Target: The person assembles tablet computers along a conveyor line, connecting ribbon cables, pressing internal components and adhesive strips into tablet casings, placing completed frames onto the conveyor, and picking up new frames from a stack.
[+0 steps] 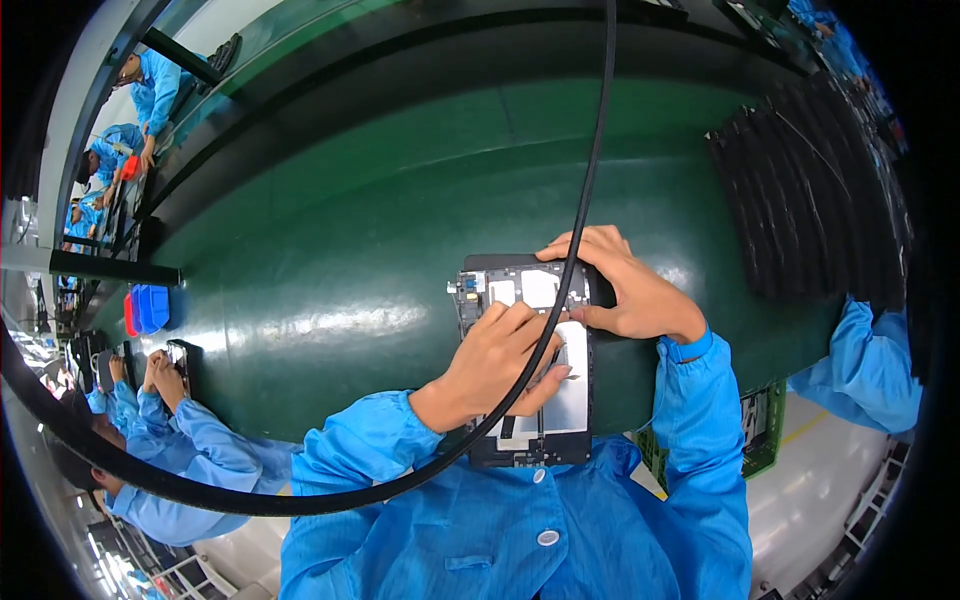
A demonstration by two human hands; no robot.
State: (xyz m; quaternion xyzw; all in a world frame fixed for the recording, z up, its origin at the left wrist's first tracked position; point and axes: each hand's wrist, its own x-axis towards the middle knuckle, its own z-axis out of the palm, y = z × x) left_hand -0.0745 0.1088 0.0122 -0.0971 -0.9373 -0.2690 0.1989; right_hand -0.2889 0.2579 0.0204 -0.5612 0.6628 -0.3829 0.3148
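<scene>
An opened tablet [572, 400] lies on the green table close in front of me, its inner boards and silvery plates exposed. My left hand [505, 360] rests across its middle with curled fingers; thumb and forefinger come close together over the silvery plate. What they pinch, if anything, I cannot make out. At the tablet's upper right corner my right hand [625, 285] grips the edge, fingers over the top and thumb on the inner side. Under that hand a dark flat piece shows beyond the frame. A black cable in front partly covers both hands.
The black cable [596, 150] loops across the view. On the right of the green table [330, 250] stands a row of black padded sleeves [800, 190]. A green crate [765, 430] is below the right edge. Blue and red bins [150, 308] and co-workers in blue are at left.
</scene>
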